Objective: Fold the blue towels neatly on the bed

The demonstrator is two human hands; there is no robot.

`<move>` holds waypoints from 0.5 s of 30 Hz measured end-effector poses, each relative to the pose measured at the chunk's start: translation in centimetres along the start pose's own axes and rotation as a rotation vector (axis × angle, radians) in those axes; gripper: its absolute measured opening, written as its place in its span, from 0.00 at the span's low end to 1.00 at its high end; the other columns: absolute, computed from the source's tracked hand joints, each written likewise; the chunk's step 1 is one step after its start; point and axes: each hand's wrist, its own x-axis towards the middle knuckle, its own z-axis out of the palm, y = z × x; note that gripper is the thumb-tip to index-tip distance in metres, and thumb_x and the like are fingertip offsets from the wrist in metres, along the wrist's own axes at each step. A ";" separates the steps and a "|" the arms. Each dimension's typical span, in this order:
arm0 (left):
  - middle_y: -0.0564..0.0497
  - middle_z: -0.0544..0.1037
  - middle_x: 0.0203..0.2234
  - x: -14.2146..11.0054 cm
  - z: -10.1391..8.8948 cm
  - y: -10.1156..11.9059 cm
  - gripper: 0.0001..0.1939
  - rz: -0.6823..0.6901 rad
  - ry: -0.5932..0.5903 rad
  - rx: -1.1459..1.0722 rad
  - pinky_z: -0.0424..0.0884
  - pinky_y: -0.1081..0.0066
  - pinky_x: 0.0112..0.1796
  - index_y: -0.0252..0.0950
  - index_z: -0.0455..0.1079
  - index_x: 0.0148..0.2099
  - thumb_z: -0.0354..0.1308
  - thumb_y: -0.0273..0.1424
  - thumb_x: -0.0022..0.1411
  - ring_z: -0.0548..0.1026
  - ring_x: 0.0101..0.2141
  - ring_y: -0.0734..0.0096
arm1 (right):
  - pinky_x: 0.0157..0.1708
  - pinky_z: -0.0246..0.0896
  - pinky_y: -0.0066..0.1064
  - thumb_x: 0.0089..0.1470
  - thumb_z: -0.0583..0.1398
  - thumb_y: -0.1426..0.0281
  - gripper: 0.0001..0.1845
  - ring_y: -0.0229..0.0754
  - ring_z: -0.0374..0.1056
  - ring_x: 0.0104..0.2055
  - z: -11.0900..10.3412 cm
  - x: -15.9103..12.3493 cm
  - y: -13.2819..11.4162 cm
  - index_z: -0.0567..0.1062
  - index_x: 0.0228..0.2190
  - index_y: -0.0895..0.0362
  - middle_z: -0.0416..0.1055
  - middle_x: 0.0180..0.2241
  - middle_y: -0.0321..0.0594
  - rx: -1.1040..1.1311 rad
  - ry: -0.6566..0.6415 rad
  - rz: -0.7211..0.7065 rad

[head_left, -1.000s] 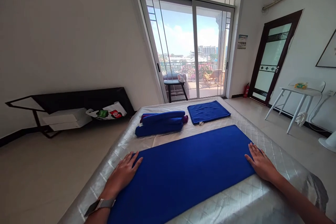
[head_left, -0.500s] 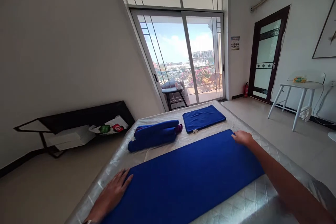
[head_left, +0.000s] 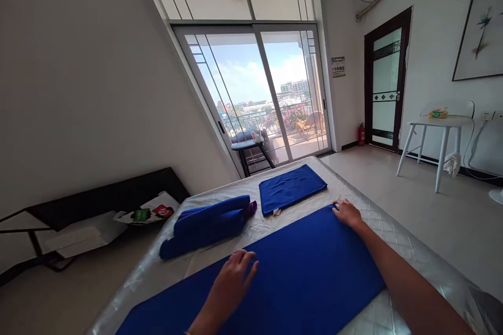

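Note:
A long blue cloth point(head_left: 302, 267), perhaps a towel, lies spread flat across the plastic-covered mattress point(head_left: 188, 319). At its far right corner my right hand point(head_left: 347, 212) pinches the edge. My left hand point(head_left: 233, 277) is over the middle of the cloth near its far edge, with fingers loosely bent and apart; it holds nothing. Beyond the cloth sits a folded blue cloth point(head_left: 293, 188), flat, with a small white tag at its near edge. To its left, a bundle of blue cloths point(head_left: 212, 225) is rolled or folded up, showing a bit of purple at one end.
A black low rack point(head_left: 118, 191) with white boxes and a printed bag stands left of the mattress. Behind are a dark stool point(head_left: 247, 144) and sliding glass doors point(head_left: 251, 89). At right are a white chair point(head_left: 442, 123), a fire extinguisher point(head_left: 361, 135) and a door point(head_left: 387, 84).
My left hand has left the cloth's left end and moved right, toward its middle. My right hand stays at the far right corner. The view has shifted slightly.

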 end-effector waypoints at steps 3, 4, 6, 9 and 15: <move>0.45 0.77 0.44 1.8 1.2 13.9 0.14 0.481 -0.101 -0.165 0.71 0.60 0.47 0.44 0.71 0.52 0.50 0.39 0.70 0.75 0.45 0.60 | 0.50 0.63 0.33 0.66 0.52 0.62 0.21 0.47 0.69 0.55 0.0 0.3 0.4 0.73 0.57 0.49 0.71 0.56 0.45 0.034 -0.011 -0.005; 0.45 0.77 0.43 2.2 1.6 17.6 0.15 0.591 -0.108 -0.194 0.71 0.61 0.46 0.44 0.70 0.54 0.53 0.41 0.69 0.75 0.43 0.60 | 0.50 0.63 0.32 0.66 0.53 0.62 0.21 0.46 0.69 0.55 0.0 0.4 0.6 0.73 0.57 0.49 0.72 0.55 0.45 0.046 -0.019 -0.010; 0.45 0.76 0.41 2.7 2.4 22.9 0.19 0.721 -0.111 -0.208 0.69 0.62 0.42 0.42 0.68 0.55 0.55 0.45 0.68 0.74 0.40 0.60 | 0.50 0.63 0.31 0.66 0.53 0.62 0.21 0.44 0.70 0.54 0.0 0.7 0.9 0.73 0.57 0.48 0.72 0.54 0.43 0.069 -0.037 -0.023; 0.44 0.76 0.37 3.7 3.8 26.8 0.16 0.732 -0.059 -0.226 0.68 0.62 0.38 0.39 0.70 0.49 0.55 0.45 0.68 0.74 0.38 0.60 | 0.49 0.63 0.30 0.66 0.53 0.62 0.20 0.42 0.71 0.53 0.0 1.0 1.3 0.74 0.56 0.47 0.73 0.53 0.42 0.104 -0.056 -0.036; 0.50 0.76 0.31 5.2 6.9 28.4 0.10 0.744 0.007 -0.237 0.63 0.68 0.32 0.37 0.71 0.38 0.61 0.39 0.63 0.74 0.31 0.69 | 0.46 0.63 0.29 0.64 0.54 0.64 0.19 0.41 0.72 0.50 0.4 1.9 2.0 0.76 0.54 0.47 0.75 0.50 0.41 0.178 -0.072 -0.030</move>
